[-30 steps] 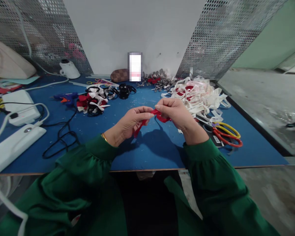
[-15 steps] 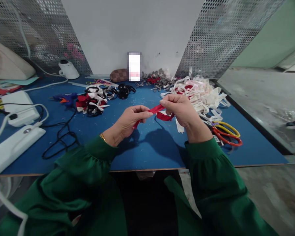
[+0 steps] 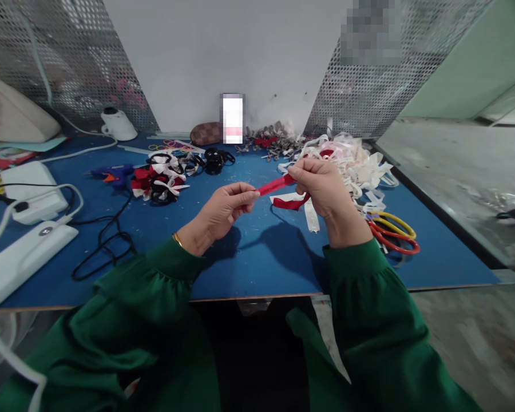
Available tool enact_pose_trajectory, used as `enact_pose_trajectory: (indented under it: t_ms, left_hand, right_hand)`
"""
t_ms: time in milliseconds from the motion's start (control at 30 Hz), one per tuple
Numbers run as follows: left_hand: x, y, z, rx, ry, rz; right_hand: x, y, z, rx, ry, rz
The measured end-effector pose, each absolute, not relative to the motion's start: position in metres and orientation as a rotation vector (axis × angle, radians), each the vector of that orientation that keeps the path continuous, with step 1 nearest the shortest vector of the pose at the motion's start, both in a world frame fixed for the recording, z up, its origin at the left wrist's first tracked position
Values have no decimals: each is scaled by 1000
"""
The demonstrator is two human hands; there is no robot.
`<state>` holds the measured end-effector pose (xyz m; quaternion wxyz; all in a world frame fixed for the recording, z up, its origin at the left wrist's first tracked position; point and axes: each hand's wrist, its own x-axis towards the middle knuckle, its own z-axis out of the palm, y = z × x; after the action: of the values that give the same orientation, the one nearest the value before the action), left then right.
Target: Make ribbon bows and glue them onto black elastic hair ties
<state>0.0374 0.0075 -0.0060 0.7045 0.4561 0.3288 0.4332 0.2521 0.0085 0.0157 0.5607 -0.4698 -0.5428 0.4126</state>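
A red ribbon is stretched between my two hands above the blue table. My left hand pinches one end between thumb and fingertips. Farther along, my right hand grips the same ribbon, and a loose red length hangs in a curve below its fingers. Under the ribbon lies a white strip, partly hidden by my right hand. Scissors with red and yellow handles lie beside my right wrist, their blades largely hidden.
White and pink ribbon pieces heap at the right rear. Red, white and black hair ties lie left, near a blue glue gun with a trailing black cord. A power strip sits left; a lit phone stands at the back.
My hands have drawn slightly apart, so more ribbon shows between them. The ribbon end that stuck out below my left hand no longer shows there.
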Motion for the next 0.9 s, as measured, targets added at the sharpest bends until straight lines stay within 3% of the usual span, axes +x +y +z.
enact_pose_trajectory:
  t_ms: [900]
  left_hand:
    - [38,13,-6,733,839,1228]
  right_hand:
    - [256,14,12,-985,-1123,914]
